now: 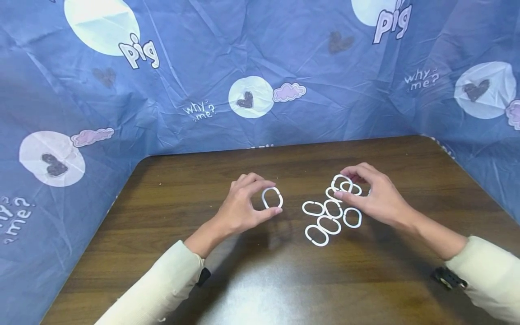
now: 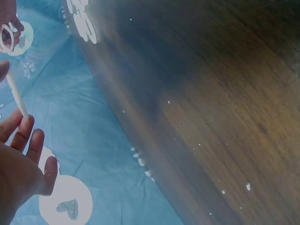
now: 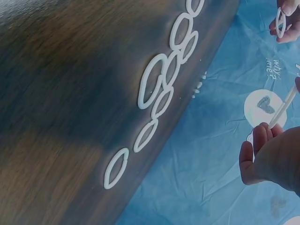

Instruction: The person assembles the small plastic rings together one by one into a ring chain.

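My left hand (image 1: 243, 203) pinches a white oval plastic ring (image 1: 281, 201) with a small gap, like a shower curtain ring, upright between thumb and fingers above the table. In the left wrist view this ring (image 2: 17, 96) shows edge-on. My right hand (image 1: 379, 196) holds a similar ring (image 1: 343, 175) by thumb and fingertips over the far end of a group of rings; in the right wrist view it is a thin white bar (image 3: 282, 111). Several loose white rings (image 1: 307, 234) lie flat between the hands, some touching or overlapping. Whether any are linked, I cannot tell.
The brown wooden table (image 1: 195, 180) carries the rings and has rounded far corners. A blue printed cloth (image 1: 183, 67) hangs behind it and along both sides. Dark bands (image 1: 447, 277) sit at both wrists, below light sleeves (image 1: 491, 271).
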Tool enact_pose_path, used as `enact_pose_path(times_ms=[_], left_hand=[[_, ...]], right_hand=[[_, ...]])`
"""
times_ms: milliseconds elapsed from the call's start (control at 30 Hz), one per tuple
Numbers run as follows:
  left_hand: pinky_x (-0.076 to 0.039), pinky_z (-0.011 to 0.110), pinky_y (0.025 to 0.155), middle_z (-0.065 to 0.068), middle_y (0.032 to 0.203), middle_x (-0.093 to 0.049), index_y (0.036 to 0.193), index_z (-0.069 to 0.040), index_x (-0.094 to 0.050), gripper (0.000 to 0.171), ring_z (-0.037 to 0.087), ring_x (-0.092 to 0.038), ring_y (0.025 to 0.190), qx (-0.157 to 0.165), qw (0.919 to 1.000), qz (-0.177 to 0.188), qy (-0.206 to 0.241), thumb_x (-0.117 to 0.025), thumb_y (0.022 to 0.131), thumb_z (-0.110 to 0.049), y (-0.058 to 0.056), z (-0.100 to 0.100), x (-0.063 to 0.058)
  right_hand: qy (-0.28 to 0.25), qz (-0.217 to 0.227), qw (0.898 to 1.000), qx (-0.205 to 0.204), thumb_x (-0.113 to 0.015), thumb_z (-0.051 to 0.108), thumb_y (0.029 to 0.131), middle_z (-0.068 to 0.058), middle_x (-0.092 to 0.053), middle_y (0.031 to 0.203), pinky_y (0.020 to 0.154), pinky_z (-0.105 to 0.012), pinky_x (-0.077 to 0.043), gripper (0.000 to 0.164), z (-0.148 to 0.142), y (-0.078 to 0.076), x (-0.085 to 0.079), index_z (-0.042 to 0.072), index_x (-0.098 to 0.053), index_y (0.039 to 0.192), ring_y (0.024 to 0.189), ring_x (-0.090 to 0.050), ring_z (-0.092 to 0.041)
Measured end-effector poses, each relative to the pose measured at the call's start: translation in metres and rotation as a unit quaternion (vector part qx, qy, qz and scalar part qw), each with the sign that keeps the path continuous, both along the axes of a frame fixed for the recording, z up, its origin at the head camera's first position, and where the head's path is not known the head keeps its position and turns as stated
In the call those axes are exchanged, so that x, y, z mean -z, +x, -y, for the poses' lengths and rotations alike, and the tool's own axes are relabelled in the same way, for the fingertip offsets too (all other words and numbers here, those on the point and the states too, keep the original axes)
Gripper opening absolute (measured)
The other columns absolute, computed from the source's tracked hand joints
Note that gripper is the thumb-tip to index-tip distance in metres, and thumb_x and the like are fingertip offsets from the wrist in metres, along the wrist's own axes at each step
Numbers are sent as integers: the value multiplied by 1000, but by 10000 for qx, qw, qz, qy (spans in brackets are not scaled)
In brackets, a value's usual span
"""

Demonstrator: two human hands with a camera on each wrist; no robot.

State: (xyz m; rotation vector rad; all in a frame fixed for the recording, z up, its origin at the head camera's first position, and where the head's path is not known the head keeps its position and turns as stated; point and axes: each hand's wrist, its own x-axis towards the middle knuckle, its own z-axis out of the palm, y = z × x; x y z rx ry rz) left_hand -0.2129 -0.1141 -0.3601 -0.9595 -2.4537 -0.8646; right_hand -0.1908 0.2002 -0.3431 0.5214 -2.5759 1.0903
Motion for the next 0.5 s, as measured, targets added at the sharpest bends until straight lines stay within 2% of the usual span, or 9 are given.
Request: enact_pose_path(times_ms=[233, 500], left_hand=[[-37, 38, 87, -1, 102, -61, 112, -12, -69, 52, 15, -51, 99, 103, 9999, -62, 85, -83, 70, -39, 0, -6, 0], [-37, 37, 87, -2, 104, -61, 113, -13, -68, 53, 15, -50, 100, 130, 9999, -44, 55, -83, 70, -39, 0, -11, -2]], right_hand=[[-24, 21, 9999, -138, -80, 28, 79, 2, -61, 101, 83, -26, -41, 42, 6, -3, 1, 9, -65, 113, 94, -56, -17], [-89, 196, 9991, -377, -79, 28, 80, 1, -60, 101, 89, -27, -42, 43, 12, -6, -1, 8, -64, 115, 99, -57, -21]])
